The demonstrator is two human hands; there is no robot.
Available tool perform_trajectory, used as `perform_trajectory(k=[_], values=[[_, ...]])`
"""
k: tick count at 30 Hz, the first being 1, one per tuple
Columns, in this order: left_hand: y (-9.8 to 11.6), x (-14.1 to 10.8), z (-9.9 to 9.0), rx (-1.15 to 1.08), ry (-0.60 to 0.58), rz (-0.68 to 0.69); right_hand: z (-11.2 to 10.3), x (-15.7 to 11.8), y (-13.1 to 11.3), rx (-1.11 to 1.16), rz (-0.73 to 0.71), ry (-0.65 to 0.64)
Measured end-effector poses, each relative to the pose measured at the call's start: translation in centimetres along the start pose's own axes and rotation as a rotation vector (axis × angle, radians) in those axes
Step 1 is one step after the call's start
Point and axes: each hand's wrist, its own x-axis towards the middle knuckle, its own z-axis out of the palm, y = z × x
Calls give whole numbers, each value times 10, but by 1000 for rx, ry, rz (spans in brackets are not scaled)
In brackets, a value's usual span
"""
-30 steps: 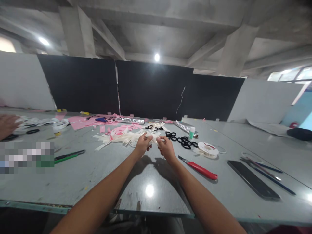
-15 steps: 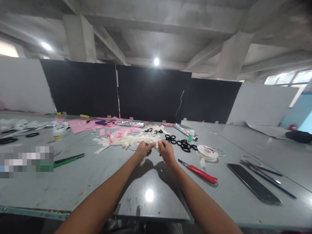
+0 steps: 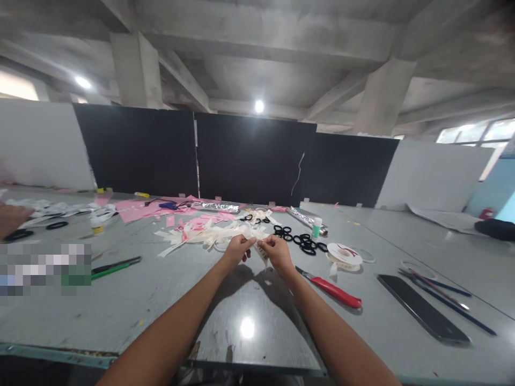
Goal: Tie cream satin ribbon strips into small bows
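Both my hands are over the table in the middle of the head view, fingertips nearly meeting. My left hand point(image 3: 237, 252) is closed in a pinch on a cream ribbon point(image 3: 261, 254). The ribbon's printed tail hangs down at the fingers of my right hand point(image 3: 277, 253), which pinches it too. Fingers hide the ribbon's upper part. Just behind lies a heap of cream ribbon strips point(image 3: 201, 234). To the right are several black hair ties point(image 3: 308, 244) and a white ribbon spool point(image 3: 344, 254).
A red utility knife point(image 3: 336, 292) lies right of my forearm, with a black phone point(image 3: 422, 308) and tweezers-like tools point(image 3: 438, 292) farther right. A glue stick point(image 3: 316, 228) stands behind the ties. On the left are a green-handled knife point(image 3: 116, 268) and another person's hand point(image 3: 14, 220).
The ribbon's printed tail now hangs visibly by my right hand; earlier it was mostly hidden. My hands stay nearly in place. Another person's hand has come in at the left edge.
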Motion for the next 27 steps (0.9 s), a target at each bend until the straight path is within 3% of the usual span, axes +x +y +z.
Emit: perform_trajectory(k=[8, 14, 17, 23, 27], values=[[0, -1, 2, -35, 44, 40, -1, 0, 4, 38, 8, 16], [4, -2, 2, -285, 172, -82, 3, -2, 3, 154, 24, -56], [5, -1, 2, -379, 181, -104, 5, -3, 4, 112, -17, -49], [2, -2, 5, -283, 102, -60, 6, -1, 8, 17, -75, -39], [2, -3, 5, -220, 125, -69, 4, -1, 7, -27, -88, -11]])
